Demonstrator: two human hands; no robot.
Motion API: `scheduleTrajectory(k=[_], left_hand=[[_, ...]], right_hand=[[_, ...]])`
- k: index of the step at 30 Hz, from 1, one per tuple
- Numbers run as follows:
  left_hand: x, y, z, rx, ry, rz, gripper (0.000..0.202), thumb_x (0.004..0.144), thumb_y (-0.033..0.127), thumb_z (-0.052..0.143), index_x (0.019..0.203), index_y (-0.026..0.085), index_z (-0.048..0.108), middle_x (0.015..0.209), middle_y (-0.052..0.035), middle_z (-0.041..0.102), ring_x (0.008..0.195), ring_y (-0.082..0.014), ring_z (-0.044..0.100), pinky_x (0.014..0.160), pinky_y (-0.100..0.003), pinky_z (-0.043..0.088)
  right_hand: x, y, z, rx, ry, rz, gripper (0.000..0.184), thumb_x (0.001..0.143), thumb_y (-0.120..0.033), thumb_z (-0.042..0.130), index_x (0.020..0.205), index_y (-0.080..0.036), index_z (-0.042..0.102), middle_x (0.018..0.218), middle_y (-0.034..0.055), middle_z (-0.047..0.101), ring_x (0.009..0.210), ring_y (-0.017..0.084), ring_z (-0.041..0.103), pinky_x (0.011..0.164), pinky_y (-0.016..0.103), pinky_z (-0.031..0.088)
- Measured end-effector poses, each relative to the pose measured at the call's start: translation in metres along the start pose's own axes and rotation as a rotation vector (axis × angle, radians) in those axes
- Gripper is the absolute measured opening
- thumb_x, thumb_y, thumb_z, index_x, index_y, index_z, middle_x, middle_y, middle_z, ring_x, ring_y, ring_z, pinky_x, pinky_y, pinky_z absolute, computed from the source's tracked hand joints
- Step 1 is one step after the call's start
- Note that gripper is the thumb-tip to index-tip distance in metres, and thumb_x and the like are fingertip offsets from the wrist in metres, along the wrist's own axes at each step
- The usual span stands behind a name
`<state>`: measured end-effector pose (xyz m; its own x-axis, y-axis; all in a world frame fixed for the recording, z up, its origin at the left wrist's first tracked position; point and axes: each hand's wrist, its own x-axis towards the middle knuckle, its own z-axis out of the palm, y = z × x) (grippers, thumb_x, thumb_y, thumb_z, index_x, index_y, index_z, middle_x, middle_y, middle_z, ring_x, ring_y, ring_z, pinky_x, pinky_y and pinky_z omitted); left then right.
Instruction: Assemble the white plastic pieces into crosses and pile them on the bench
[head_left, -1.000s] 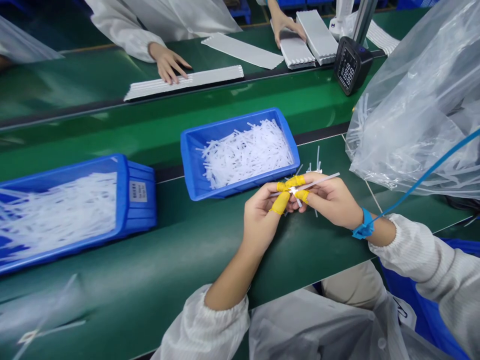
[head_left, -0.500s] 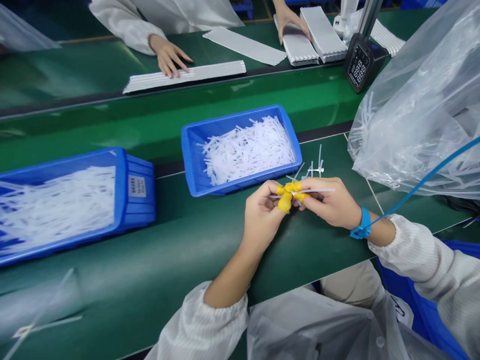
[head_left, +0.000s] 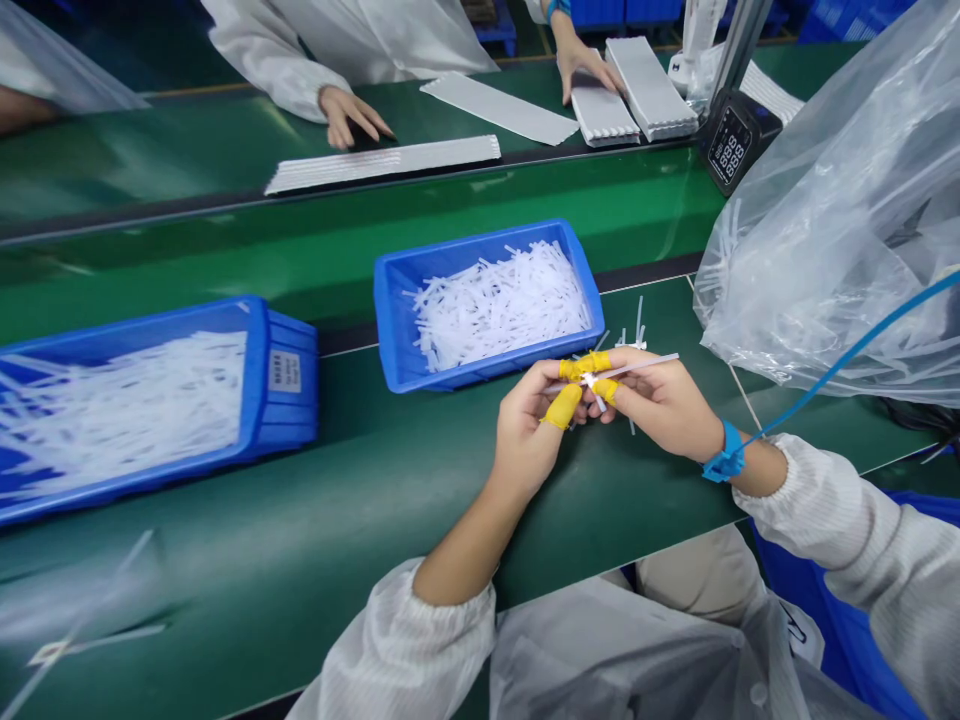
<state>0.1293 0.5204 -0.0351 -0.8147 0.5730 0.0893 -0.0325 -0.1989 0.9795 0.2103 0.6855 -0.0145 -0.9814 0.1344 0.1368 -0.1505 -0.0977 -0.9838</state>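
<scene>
My left hand (head_left: 529,420) and my right hand (head_left: 660,398) meet over the green work surface, yellow cots on their thumbs and index fingers. Between the fingertips is a small white joint piece with thin plastic strips (head_left: 589,380), its strips pointing several ways. One long strip runs out over my right fingers. My right thumb and index finger pinch it near the joint; the left fingers close around its other side, the thumb a little off the joint. A similar white piece with strips (head_left: 640,338) lies just behind my right hand. A blue strap (head_left: 725,455) circles my right wrist.
A blue bin (head_left: 386,325) full of short white strips stands ahead; a larger bin (head_left: 292,400) with longer strips stands left. At right are a clear plastic bag (head_left: 817,250), a digital display (head_left: 729,145) and a blue cord (head_left: 847,365). A co-worker's hands are near white corrugated stacks (head_left: 382,163).
My left thumb has shifted down and left, leaving the white joint in sight. The long strip tilts upward more. A co-worker's hand has come off the nearer white stack. The view has shifted slightly.
</scene>
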Motion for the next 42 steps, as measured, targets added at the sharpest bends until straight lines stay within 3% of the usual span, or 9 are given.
scheduleTrajectory(k=[9,22,25,27,30,34,37,39,42], left_hand=[[0.007,-0.007,-0.007,0.067,0.167,0.11,0.032,0.1,0.052,0.076,0.104,0.02,0.075,0.085,-0.0024,0.072,0.068,-0.012,0.065,0.061,-0.022,0.055],[-0.001,-0.012,-0.007,0.144,0.041,0.221,0.027,0.107,0.047,0.067,0.119,0.023,0.066,0.099,-0.0051,0.075,0.07,-0.0129,0.067,0.064,-0.025,0.054],[-0.01,-0.01,0.004,0.35,-0.152,0.38,0.023,0.1,0.042,0.077,0.105,0.023,0.066,0.095,-0.005,0.074,0.074,-0.0153,0.068,0.07,-0.028,0.055],[-0.021,-0.012,0.022,0.47,-0.396,0.519,0.026,0.098,0.044,0.079,0.094,0.023,0.063,0.091,-0.0054,0.075,0.077,-0.0174,0.069,0.071,-0.029,0.055],[-0.047,-0.023,0.065,0.578,-0.805,0.729,0.022,0.105,0.041,0.066,0.089,0.026,0.064,0.093,-0.005,0.076,0.078,-0.018,0.07,0.066,-0.031,0.053],[-0.091,-0.048,0.133,0.472,-1.197,0.867,0.026,0.104,0.035,0.065,0.078,0.03,0.065,0.086,-0.0032,0.074,0.067,-0.0176,0.065,0.048,-0.033,0.046],[-0.116,-0.068,0.171,0.45,-1.533,0.734,0.018,0.1,0.028,0.068,0.082,0.031,0.073,0.101,-0.0033,0.079,0.083,-0.0196,0.075,0.058,-0.033,0.056],[-0.122,-0.077,0.183,0.517,-1.701,0.558,0.022,0.092,0.023,0.076,0.071,0.029,0.072,0.091,-0.0026,0.079,0.08,-0.0212,0.077,0.062,-0.034,0.059],[-0.117,-0.078,0.179,0.826,-1.674,0.296,0.034,0.076,0.024,0.093,0.057,0.025,0.065,0.072,-0.0021,0.072,0.066,-0.0215,0.073,0.054,-0.033,0.056]], right_hand=[[0.005,-0.001,-0.012,-0.192,0.246,-0.16,0.029,0.109,-0.035,0.064,0.132,-0.025,0.077,0.121,0.0079,0.076,0.085,0.016,0.074,0.067,0.029,0.065],[0.011,-0.004,-0.022,-0.514,0.493,-0.322,0.025,0.107,-0.024,0.057,0.125,-0.024,0.074,0.118,0.0099,0.076,0.101,0.025,0.071,0.094,0.043,0.061],[0.012,-0.003,-0.025,-0.657,0.419,-0.314,0.028,0.103,-0.017,0.056,0.119,-0.023,0.077,0.113,0.01,0.075,0.101,0.025,0.069,0.095,0.042,0.06],[0.013,0.001,-0.027,-0.725,0.343,-0.316,0.029,0.101,-0.013,0.055,0.115,-0.022,0.079,0.107,0.0094,0.073,0.099,0.024,0.068,0.093,0.039,0.059],[0.013,0.008,-0.029,-0.757,0.245,-0.298,0.029,0.1,-0.011,0.056,0.112,-0.021,0.08,0.103,0.0083,0.072,0.093,0.022,0.067,0.09,0.036,0.057],[0.012,0.013,-0.031,-0.778,0.21,-0.288,0.032,0.099,-0.01,0.059,0.12,-0.021,0.08,0.108,0.008,0.072,0.089,0.019,0.065,0.086,0.034,0.057],[0.012,0.013,-0.033,-0.779,0.233,-0.327,0.036,0.099,-0.01,0.054,0.119,-0.021,0.082,0.116,0.0107,0.069,0.099,0.022,0.067,0.09,0.039,0.057],[0.012,0.013,-0.033,-0.775,0.273,-0.372,0.036,0.097,-0.009,0.053,0.112,-0.021,0.083,0.122,0.0126,0.067,0.107,0.025,0.068,0.097,0.044,0.058],[0.013,0.01,-0.033,-0.747,0.338,-0.433,0.032,0.095,-0.009,0.055,0.103,-0.023,0.083,0.123,0.0127,0.069,0.111,0.027,0.069,0.099,0.049,0.058]])
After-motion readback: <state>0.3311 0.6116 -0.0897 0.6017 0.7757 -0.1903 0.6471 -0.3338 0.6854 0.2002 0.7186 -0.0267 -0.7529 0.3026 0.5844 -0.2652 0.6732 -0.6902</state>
